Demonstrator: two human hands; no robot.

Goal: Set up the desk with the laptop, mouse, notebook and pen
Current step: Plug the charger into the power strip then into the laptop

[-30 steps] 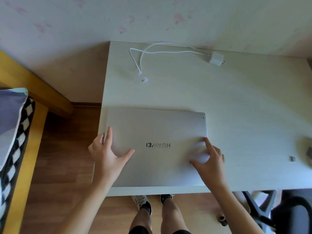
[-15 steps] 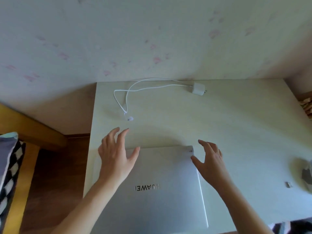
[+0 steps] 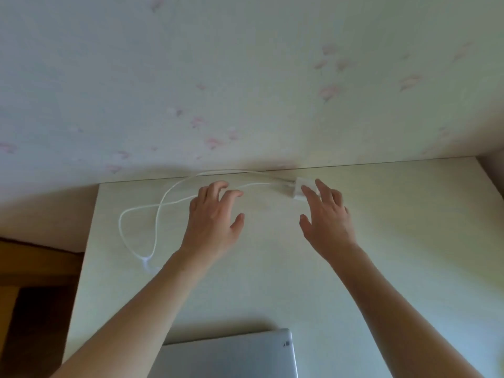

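Reaching across the pale tabletop (image 3: 395,241), both hands are stretched toward its far edge by the wall. The left hand (image 3: 214,216) has its fingers spread and slightly curled, empty, hovering at or just above the white cable (image 3: 163,203); whether it touches the cable cannot be told. The right hand (image 3: 327,214) is also spread open and grips nothing, its fingertips (image 3: 306,190) lying over or against the white charger block (image 3: 298,188) at about 1 o'clock from the middle of the tabletop. From the charger the cable runs toward 9 o'clock, crosses itself in a loop, and ends in a plug at about 8 o'clock, near the left edge. The silver laptop (image 3: 231,356) lies shut and flat at 6 o'clock on the tabletop, between the two forearms, with only its far part in view and well apart from both hands. Flowered wallpaper (image 3: 245,91) fills the view at 12 o'clock.
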